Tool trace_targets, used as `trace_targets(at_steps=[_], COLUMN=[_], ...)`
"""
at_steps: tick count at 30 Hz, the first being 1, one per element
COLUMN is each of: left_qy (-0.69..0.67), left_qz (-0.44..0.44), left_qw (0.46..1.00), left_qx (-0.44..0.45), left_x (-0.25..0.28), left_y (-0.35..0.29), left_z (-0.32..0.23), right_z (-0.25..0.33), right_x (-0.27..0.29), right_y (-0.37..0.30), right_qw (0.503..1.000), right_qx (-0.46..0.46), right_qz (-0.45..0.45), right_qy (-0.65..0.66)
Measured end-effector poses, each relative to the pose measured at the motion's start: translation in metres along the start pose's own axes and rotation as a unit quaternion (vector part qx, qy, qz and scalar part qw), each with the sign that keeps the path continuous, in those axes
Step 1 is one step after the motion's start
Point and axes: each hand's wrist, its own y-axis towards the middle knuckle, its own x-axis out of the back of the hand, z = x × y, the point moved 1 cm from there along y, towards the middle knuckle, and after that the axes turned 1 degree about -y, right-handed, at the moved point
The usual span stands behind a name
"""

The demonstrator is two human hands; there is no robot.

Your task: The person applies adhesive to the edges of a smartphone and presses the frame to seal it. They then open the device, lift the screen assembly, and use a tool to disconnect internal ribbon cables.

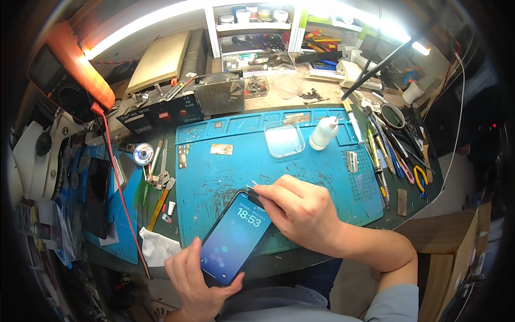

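A smartphone [234, 236] with a lit blue lock screen lies tilted in my left hand [199, 284]. The thumb and fingers grip its lower end from both long edges. My right hand [303, 214] is closed in a pinch at the phone's upper end. A thin pale tip shows past its fingertips, too small to name. Beneath the phone's upper part is a scuffed blue repair mat [241, 166]. Farther back on the mat stand a clear shallow dish [284, 140] and a white squeeze bottle [324, 134].
At right lie several hand tools, including yellow-handled pliers [420, 177]. A dark second phone [98, 197] and a white cloth [159, 248] are on the left. A red cable [112, 161] hangs from an orange multimeter [75, 64]. A black control box [161, 114] stands behind the mat.
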Motion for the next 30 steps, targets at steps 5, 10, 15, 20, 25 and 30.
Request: trace_targets(at_steps=[5,10,15,20,25,30], left_qy=[-0.001,-0.008,-0.024,-0.023,-0.029,-0.029], left_qz=[-0.007,-0.001,-0.009,-0.008,-0.018,-0.022], left_qw=[1.0,1.0,1.0,1.0,0.999,0.999], left_qx=[-0.008,-0.008,-0.003,-0.012,-0.017,-0.021], left_x=[-0.001,-0.001,-0.003,-0.001,-0.003,-0.003], left_y=[-0.001,-0.002,-0.003,-0.001,-0.001,-0.001], left_z=[0.003,0.004,0.006,0.006,0.007,0.008], right_z=[0.001,0.003,0.005,0.007,0.007,0.014], right_x=[0.0,0.001,-0.001,-0.007,-0.01,-0.005], right_y=[0.003,0.004,0.004,0.003,0.004,0.008], right_qw=[1.0,1.0,0.999,0.996,0.996,0.999], right_qx=[0.008,0.001,0.021,0.053,0.058,0.006], right_qz=[-0.007,-0.01,0.0,-0.004,-0.022,-0.007], right_qy=[-0.001,0.003,-0.037,-0.075,-0.06,-0.043])
